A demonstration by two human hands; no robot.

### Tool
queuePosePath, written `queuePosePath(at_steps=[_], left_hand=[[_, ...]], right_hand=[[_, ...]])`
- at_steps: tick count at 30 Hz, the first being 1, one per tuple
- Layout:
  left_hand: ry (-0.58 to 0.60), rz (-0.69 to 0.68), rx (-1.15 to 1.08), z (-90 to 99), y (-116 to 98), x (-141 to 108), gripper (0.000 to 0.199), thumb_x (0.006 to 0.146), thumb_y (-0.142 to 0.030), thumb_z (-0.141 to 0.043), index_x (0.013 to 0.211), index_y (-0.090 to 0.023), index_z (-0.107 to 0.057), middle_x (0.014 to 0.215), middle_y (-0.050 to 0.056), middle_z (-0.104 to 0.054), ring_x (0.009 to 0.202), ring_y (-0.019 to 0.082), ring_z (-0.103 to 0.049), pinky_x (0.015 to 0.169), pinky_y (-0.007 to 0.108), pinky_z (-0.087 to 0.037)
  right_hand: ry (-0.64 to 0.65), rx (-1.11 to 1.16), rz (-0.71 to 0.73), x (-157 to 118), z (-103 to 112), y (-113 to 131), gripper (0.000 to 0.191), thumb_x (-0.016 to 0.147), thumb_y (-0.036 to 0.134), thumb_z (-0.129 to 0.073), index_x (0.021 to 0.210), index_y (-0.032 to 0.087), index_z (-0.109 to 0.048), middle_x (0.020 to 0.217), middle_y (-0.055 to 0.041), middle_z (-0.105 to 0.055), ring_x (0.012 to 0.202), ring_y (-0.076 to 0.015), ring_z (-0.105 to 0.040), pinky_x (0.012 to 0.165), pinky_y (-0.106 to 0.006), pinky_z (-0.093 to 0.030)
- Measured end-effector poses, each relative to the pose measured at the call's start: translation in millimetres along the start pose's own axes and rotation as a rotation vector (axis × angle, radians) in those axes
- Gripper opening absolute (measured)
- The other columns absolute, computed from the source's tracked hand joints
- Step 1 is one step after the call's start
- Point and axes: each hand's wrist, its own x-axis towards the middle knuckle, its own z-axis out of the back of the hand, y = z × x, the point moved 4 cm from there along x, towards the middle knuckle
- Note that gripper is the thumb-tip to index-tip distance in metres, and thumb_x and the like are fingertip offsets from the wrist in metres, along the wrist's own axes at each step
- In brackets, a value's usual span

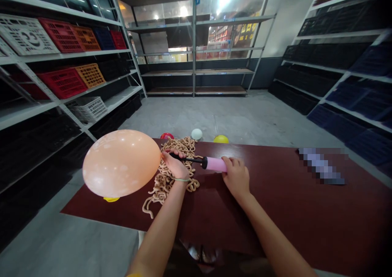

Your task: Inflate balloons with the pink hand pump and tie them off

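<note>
A large peach balloon [121, 162], blown up, sits over the left end of the table, its neck at my left fingers. A hand pump with a pink barrel [215, 164] and a black rod lies level between my hands. My left hand [177, 166] is closed around the pump's black end and the balloon's neck. The pink barrel is gripped by my right hand [236, 177]. Beneath my left hand lies a heap of long, uninflated tan balloons [162, 189]. Something yellow [112, 199] peeks out below the peach balloon.
The dark red table [275, 211] stretches across the front, with a pixelated item [323, 166] on its right. Beyond its far edge are a red balloon [167, 136], a pale one [197, 134] and a yellow one [221, 139]. Shelves with crates [64, 83] stand around.
</note>
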Motion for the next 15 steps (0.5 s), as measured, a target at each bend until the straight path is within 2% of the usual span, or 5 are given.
queuePosePath(at_steps=[3, 5, 9, 15], left_hand=[[0.036, 0.034, 0.001, -0.8, 3.7, -4.3, 0.030, 0.095, -0.052, -0.048, 0.089, -0.024, -0.042, 0.059, -0.006, -0.040, 0.045, 0.009, -0.038, 0.047, 0.024, -0.032], [0.054, 0.056, 0.006, -2.7, 4.6, -6.7, 0.032, 0.094, -0.054, -0.047, 0.089, -0.024, -0.042, 0.057, -0.007, -0.040, 0.044, 0.009, -0.038, 0.047, 0.024, -0.033], [0.080, 0.090, 0.024, -9.1, 3.1, -11.5, 0.033, 0.095, -0.056, -0.045, 0.088, -0.024, -0.040, 0.056, -0.006, -0.042, 0.043, 0.011, -0.041, 0.048, 0.025, -0.036], [0.092, 0.070, 0.030, -11.9, 0.1, -13.1, 0.030, 0.098, -0.053, -0.041, 0.087, -0.025, -0.038, 0.056, -0.006, -0.043, 0.046, 0.013, -0.044, 0.050, 0.027, -0.040]], right_hand=[[0.038, 0.034, 0.046, -2.0, -0.7, 16.1, 0.048, 0.081, 0.017, -0.059, 0.128, 0.024, -0.055, 0.117, -0.0092, -0.061, 0.105, -0.0253, -0.048, 0.079, -0.034, -0.037], [0.062, 0.056, 0.075, -1.3, -1.7, 16.8, 0.048, 0.081, 0.017, -0.060, 0.129, 0.024, -0.055, 0.116, -0.0081, -0.062, 0.106, -0.0247, -0.048, 0.081, -0.033, -0.037], [0.062, 0.054, 0.077, 2.6, -1.6, 0.6, 0.049, 0.082, 0.018, -0.060, 0.130, 0.027, -0.054, 0.118, -0.0060, -0.062, 0.107, -0.0243, -0.049, 0.081, -0.033, -0.036], [0.029, 0.029, 0.028, 6.0, -2.4, -25.5, 0.048, 0.082, 0.017, -0.059, 0.129, 0.027, -0.054, 0.118, -0.0065, -0.061, 0.109, -0.0240, -0.048, 0.077, -0.032, -0.035]])
